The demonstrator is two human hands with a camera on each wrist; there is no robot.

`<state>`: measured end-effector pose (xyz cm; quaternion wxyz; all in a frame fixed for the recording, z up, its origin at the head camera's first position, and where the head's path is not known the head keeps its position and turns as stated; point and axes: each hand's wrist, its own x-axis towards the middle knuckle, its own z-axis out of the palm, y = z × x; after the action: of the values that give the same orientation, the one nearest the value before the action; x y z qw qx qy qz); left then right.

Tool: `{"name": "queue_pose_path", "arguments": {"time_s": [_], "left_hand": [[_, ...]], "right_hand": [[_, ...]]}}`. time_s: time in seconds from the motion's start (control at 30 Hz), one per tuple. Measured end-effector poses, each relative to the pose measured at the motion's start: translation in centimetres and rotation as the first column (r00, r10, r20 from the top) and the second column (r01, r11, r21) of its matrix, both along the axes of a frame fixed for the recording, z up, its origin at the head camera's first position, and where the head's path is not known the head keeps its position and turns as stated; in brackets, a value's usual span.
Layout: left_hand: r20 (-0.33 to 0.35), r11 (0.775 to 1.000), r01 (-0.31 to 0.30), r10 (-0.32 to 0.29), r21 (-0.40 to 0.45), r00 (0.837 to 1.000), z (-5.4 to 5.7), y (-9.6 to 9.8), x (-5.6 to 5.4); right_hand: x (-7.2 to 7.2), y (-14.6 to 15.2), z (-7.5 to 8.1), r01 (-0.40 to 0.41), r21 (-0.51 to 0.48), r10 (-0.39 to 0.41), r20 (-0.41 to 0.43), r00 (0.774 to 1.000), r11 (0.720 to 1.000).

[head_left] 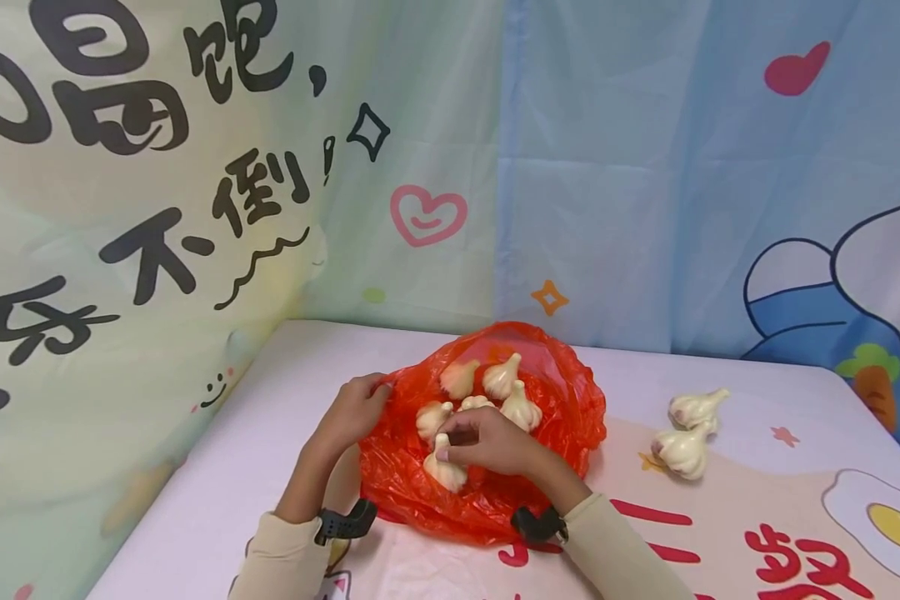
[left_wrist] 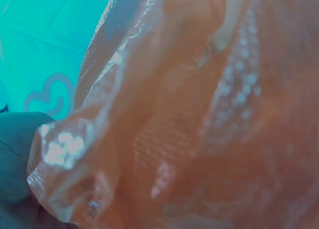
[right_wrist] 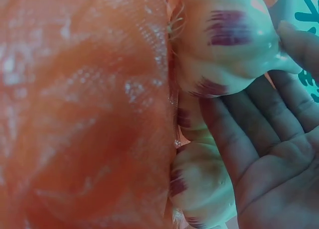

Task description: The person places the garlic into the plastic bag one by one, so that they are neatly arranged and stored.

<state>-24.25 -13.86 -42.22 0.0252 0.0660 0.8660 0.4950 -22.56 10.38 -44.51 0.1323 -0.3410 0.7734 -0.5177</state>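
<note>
A red plastic bag (head_left: 487, 512) lies spread wide with several garlic bulbs (head_left: 501, 379) inside. My left hand (head_left: 354, 410) grips the bag's left edge. In the left wrist view, crinkled red plastic (left_wrist: 164, 139) fills most of the picture, and part of the left hand (left_wrist: 20, 159) shows at the side. Over the bag's middle, my right hand (head_left: 495, 442) pinches the stem of the nearest garlic bulb (head_left: 446, 473). The right wrist view shows this purple-marked bulb (right_wrist: 229, 44) between thumb and fingers, with another bulb (right_wrist: 202, 184) below it.
To the right of the bag, two garlic bulbs (head_left: 682, 452) lie touching on the printed tablecloth (head_left: 765, 492). A printed cloth backdrop (head_left: 592, 208) hangs behind the table, and another panel (head_left: 157, 358) borders its left side.
</note>
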Motion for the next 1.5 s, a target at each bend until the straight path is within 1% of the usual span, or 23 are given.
{"name": "queue_pose_path", "arguments": {"time_s": [0.23, 0.37, 0.57, 0.67, 0.83, 0.93, 1.07, 1.13, 1.23, 1.33, 1.4, 1.5], "left_hand": [[-0.003, 1.0, 0.001, -0.001, -0.012, 1.0, 0.0, 0.0, 0.0], [0.0, 1.0, 0.001, -0.001, -0.017, 1.0, 0.1, 0.1, 0.1], [-0.008, 1.0, -0.006, 0.006, -0.02, 1.0, 0.1, 0.0, 0.1], [-0.018, 1.0, -0.004, 0.004, -0.023, 1.0, 0.1, 0.0, 0.1], [-0.025, 1.0, 0.001, -0.002, -0.022, 1.0, 0.0, 0.0, 0.0], [-0.024, 1.0, 0.001, -0.002, -0.022, 1.0, 0.0, 0.0, 0.0], [-0.013, 1.0, 0.0, -0.001, -0.025, 1.0, 0.1, -0.1, 0.0], [-0.008, 1.0, -0.002, 0.002, -0.024, 1.0, 0.2, -0.1, 0.1], [-0.013, 1.0, -0.006, 0.005, -0.029, 1.0, 0.3, -0.2, 0.1], [-0.012, 1.0, -0.002, 0.002, -0.028, 1.0, 0.2, -0.2, 0.0], [-0.003, 1.0, 0.003, -0.003, -0.019, 1.0, 0.1, -0.2, -0.1], [0.007, 1.0, 0.001, -0.001, -0.013, 1.0, -0.1, -0.2, -0.1]], "right_hand": [[0.2, 0.2, -0.1, 0.064, 0.036, -0.064, -0.008, 0.998, 0.997], [0.1, 0.4, -0.1, 0.108, 0.01, -0.108, 0.003, 0.994, 0.994], [0.1, 0.8, 0.1, 0.108, -0.053, -0.106, 0.038, 0.994, 0.993], [0.1, 1.0, 0.1, 0.113, -0.048, -0.111, 0.047, 0.993, 0.992], [0.3, 1.4, 0.3, 0.141, -0.004, -0.141, 0.026, 0.99, 0.99], [0.6, 1.6, 0.7, 0.15, 0.029, -0.149, -0.021, 0.989, 0.988], [1.3, 1.9, 1.6, 0.156, 0.064, -0.148, -0.103, 0.983, 0.986], [1.5, 2.0, 2.0, 0.161, 0.068, -0.152, -0.122, 0.981, 0.985], [1.8, 2.5, 2.7, 0.173, 0.06, -0.167, -0.097, 0.981, 0.983], [1.9, 3.4, 3.2, 0.203, 0.04, -0.2, -0.065, 0.978, 0.978], [1.9, 4.1, 3.5, 0.233, 0.023, -0.232, -0.046, 0.972, 0.972], [1.8, 5.1, 3.9, 0.268, -0.012, -0.269, -0.04, 0.962, 0.963]]}}
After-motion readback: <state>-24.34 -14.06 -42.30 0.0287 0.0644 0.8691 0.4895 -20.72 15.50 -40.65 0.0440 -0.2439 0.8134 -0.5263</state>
